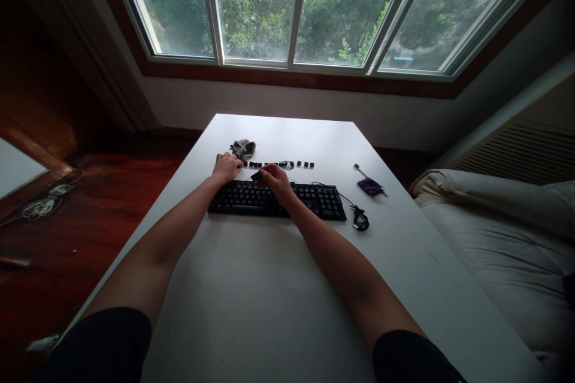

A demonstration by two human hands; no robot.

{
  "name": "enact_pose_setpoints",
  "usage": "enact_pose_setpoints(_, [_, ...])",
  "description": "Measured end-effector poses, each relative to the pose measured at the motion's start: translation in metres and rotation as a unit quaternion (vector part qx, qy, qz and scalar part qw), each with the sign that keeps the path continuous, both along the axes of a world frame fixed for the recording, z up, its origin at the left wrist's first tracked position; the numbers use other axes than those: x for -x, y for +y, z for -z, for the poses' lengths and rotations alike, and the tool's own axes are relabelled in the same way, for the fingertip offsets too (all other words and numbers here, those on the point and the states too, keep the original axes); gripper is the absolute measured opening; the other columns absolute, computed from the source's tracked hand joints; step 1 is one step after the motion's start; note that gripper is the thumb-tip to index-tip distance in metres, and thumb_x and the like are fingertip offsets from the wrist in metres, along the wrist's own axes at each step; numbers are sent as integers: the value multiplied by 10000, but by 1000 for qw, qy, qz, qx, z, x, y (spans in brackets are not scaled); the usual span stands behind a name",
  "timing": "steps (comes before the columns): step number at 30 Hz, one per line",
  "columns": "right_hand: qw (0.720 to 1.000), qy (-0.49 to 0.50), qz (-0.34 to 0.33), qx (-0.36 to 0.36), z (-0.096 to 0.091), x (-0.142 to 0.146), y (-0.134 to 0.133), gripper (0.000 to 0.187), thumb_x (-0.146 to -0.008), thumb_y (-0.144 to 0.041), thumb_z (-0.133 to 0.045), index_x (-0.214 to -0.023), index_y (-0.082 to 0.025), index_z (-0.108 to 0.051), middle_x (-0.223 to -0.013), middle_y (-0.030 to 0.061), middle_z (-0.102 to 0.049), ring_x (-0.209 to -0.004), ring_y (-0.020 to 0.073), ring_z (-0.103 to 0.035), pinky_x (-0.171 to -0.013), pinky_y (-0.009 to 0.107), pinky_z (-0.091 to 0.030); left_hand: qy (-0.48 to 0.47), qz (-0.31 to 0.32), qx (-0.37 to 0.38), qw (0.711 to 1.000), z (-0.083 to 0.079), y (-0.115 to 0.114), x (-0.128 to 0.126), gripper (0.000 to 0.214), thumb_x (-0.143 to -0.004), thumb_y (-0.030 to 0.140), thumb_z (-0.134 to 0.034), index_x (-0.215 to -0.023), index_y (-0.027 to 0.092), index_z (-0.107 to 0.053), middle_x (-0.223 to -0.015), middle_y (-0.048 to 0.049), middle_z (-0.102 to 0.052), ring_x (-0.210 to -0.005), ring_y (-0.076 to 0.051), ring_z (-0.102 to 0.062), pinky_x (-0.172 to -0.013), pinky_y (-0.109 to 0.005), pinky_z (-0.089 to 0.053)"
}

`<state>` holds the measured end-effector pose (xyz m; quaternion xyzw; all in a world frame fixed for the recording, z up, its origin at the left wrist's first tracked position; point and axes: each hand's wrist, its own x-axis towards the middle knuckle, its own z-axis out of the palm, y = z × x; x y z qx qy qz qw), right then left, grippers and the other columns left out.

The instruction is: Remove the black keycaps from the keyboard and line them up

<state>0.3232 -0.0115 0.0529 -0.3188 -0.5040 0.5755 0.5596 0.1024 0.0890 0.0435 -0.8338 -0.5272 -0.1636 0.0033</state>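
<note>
A black keyboard (269,198) lies across the white table in front of me. Behind it runs a row of loose black keycaps (256,165). At the row's left end, my left hand (227,166) has its fingers closed down around a dark keycap, which they partly hide. My right hand (276,181) hovers over the keyboard's upper edge, pinching a small flat black piece (256,176) between thumb and fingers; its kind is not clear. A crumpled grey cloth (243,148) rests just beyond my left hand.
To the keyboard's right lies its bundled black cable (360,219). Further right are a small brush (357,167) and a purple cloth-like item (370,186) with a thin rod. A pale sofa (489,221) borders the white table (251,287); windows rise behind.
</note>
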Motion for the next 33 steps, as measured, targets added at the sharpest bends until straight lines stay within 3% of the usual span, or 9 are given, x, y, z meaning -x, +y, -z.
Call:
enact_pose_setpoints(15, [1000,-7,16,11,1,1,2,405,-759,-526,-791,-915,-212,-588,-748,-13,-712,-570,149,-695,-573,288,-607,-52,-25,21,998,1,-3,-1,188,-771,224,-673,-948,269,-719,-999,-74,-739,-1050,-322,-577,-1004,-504,-309])
enact_pose_setpoints(20, [998,6,58,12,5,-1,8,339,-788,-468,-759,-933,-222,-576,-775,-29,-684,-588,132,-692,-532,243,-577,-65,-28,19,997,-1,-8,1,246,-791,228,-668,-1027,275,-720,-1070,-87,-721,-1091,-337,-562,-1002,-510,-313])
enact_pose_setpoints(27, [998,0,64,13,1,-2,10,304,-804,-440,-733,-958,-216,-595,-786,-19,-679,-637,139,-698,-510,231,-560,-91,-37,9,995,-4,-23,11,242,-840,200,-606,-1031,265,-738,-1142,-91,-707,-1128,-349,-560,-1020,-525,-333])
enact_pose_setpoints(33, [996,-68,58,-12,-1,13,20,258,-837,-439,-705,-918,-200,-652,-771,0,-700,-590,135,-688,-503,234,-559,-141,27,60,988,-3,-45,24,188,-858,251,-627,-978,290,-766,-1033,-37,-735,-1020,-279,-614,-1011,-431,-405])
